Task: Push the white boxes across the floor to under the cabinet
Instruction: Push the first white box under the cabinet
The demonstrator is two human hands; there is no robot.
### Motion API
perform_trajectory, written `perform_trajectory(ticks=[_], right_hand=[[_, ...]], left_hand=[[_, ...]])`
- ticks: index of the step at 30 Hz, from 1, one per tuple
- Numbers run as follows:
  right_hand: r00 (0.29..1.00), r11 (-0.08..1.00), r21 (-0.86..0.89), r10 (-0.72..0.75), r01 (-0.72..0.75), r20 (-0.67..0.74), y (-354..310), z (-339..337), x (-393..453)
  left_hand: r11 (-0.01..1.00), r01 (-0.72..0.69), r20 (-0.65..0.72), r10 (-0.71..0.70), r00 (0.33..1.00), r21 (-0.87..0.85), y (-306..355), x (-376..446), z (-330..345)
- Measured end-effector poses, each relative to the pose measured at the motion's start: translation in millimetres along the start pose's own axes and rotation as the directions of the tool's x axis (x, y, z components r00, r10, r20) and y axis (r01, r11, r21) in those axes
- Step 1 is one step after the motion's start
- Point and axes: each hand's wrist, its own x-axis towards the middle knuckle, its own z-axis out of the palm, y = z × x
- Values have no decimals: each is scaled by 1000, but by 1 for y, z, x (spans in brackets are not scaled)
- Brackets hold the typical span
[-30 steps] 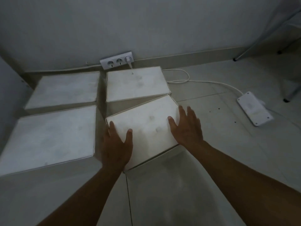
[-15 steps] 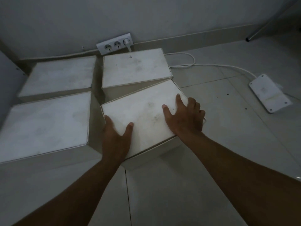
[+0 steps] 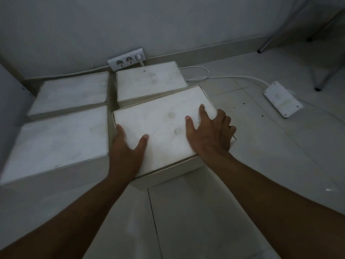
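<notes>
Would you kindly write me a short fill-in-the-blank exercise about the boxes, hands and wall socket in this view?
1. The floor holds ____ white boxes in all.
2. Both the left hand and the right hand rest on the ____ right box.
3. The wall socket strip has ____ outlets, one with a plug.
4. The power strip lies to the ____ of the boxes.

Answers: four; near; three; right

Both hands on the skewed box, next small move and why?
Probably swing its right end toward the wall. The box under the left hand and right hand sits skewed to the rear box: their edges nearly meet at the right and gap at the left. The left front box lies squarer.
</notes>
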Motion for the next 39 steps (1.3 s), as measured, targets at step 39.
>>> perform_trajectory(ticks=[39], right_hand=[[996,991,120,-73,66,48,-356,-99,-376]], left_hand=[[988,14,-83,-1,997,155,-183,-110,-491]])
